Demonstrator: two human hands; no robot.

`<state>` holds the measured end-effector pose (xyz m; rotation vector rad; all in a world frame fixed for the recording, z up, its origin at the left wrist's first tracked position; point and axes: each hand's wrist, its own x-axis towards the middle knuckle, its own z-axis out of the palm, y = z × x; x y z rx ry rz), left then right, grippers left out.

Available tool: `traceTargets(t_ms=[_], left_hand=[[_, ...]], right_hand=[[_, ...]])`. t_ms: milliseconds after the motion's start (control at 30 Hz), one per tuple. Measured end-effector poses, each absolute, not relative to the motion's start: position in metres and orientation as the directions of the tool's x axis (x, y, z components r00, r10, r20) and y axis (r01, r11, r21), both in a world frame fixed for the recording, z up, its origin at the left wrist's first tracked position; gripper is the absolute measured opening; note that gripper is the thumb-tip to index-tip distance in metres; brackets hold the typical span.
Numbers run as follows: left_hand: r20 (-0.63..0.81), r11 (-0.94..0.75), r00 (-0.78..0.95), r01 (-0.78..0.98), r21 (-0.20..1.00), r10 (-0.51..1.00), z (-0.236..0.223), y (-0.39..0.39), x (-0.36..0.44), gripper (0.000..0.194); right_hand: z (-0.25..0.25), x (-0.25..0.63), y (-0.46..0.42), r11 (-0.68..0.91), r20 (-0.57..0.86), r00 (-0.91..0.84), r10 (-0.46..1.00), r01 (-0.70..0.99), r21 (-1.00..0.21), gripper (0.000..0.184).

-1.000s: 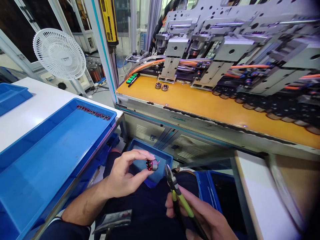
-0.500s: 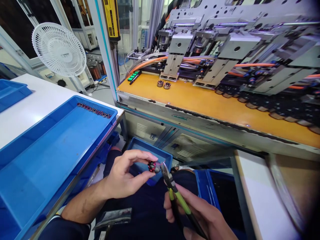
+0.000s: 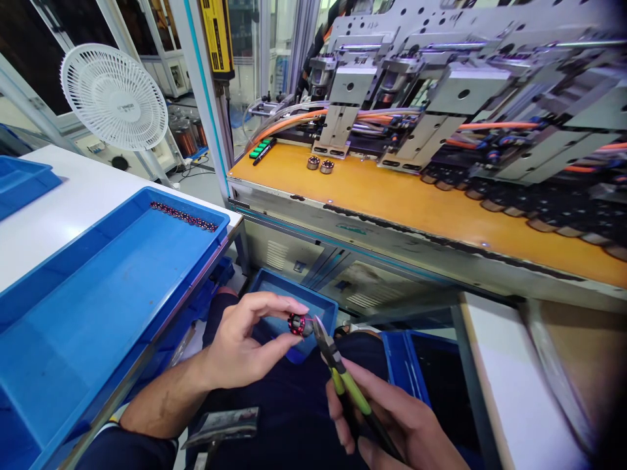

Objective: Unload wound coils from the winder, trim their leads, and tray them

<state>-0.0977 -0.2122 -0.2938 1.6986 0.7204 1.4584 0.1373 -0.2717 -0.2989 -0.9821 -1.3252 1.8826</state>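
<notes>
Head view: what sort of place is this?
Likely a factory workstation: a metal machine with orange hoses, a blue tray holding small wound parts, and pliers in the right hand.

i see a small round part, dark with red wire, pinched by the left hand. green and black pliers slant up from the right hand, tips close to the part.

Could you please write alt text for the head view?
A person's left hand holds a small, round, red and grey part beside the tips of green-handled metal pliers in the right hand. At left, a long blue plastic tray holds small reddish parts.
</notes>
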Motion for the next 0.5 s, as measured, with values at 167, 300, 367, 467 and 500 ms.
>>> traceTargets(t_ms=[167, 300, 367, 467, 500], left_hand=[[0.524, -0.526, 0.181, -0.038, 0.849, 0.832, -0.295, -0.212, -0.097, 0.062], [0.480, -0.480, 0.160, -0.038, 0.876, 0.863, -0.296, -0.211, -0.099, 0.057], [0.372, -0.351, 0.161, -0.144, 0.925, 0.914, -0.298, -0.209, -0.100, 0.046], [0.088, -0.010, 0.173, -0.409, 0.913, 0.981, -0.306, -0.206, -0.102, 0.027], [-0.009, 0.095, 0.179, -0.477, 0.874, 0.984, -0.309, -0.206, -0.103, 0.026]], right_hand=[[-0.301, 0.137, -0.268, -0.309, -0.314, -0.446, 0.838, 0.087, -0.947, 0.057], [-0.292, 0.135, -0.258, -0.209, -0.284, -0.437, 0.854, 0.212, -0.955, 0.053], [-0.287, 0.136, -0.252, -0.073, -0.223, -0.433, 0.874, 0.337, -0.939, 0.053], [-0.276, 0.146, -0.228, 0.276, 0.002, -0.436, 0.900, 0.566, -0.777, 0.050], [-0.271, 0.152, -0.212, 0.392, 0.124, -0.429, 0.895, 0.620, -0.679, 0.050]])
